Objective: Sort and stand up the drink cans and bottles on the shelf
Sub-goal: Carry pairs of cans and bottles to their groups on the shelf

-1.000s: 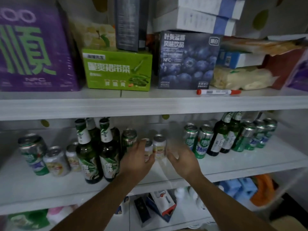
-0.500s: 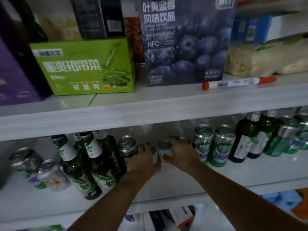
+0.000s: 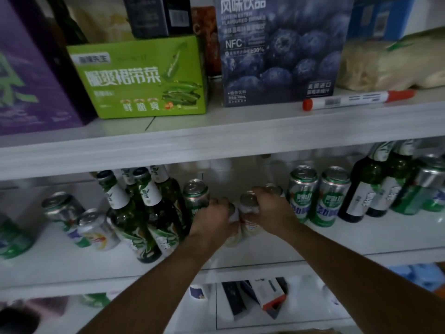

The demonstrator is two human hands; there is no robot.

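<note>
- White, pale-labelled small cans stand upright at the middle of the drinks shelf [image 3: 313,247], and both hands are on them.
- Left hand [image 3: 213,221] is wrapped round the left small can [image 3: 231,235], which is mostly hidden behind the knuckles.
- Right hand [image 3: 274,210] grips the right small can [image 3: 249,213] from the side, fingers curled over its rim; the two cans touch.
- A third small can [image 3: 273,189] peeks out just behind the right hand; whether the hand touches it cannot be told.
- Green bottles [image 3: 144,213] cluster upright left of the hands, with a green can [image 3: 195,196] just beside the left hand.
- Two green cans [image 3: 317,196] stand right of the right hand, then more dark bottles [image 3: 375,182].
- Further left, two cans [image 3: 79,220] sit near the bottles.
- On the shelf above, a red-capped marker [image 3: 356,100] lies before a blueberry box [image 3: 279,51].
</note>
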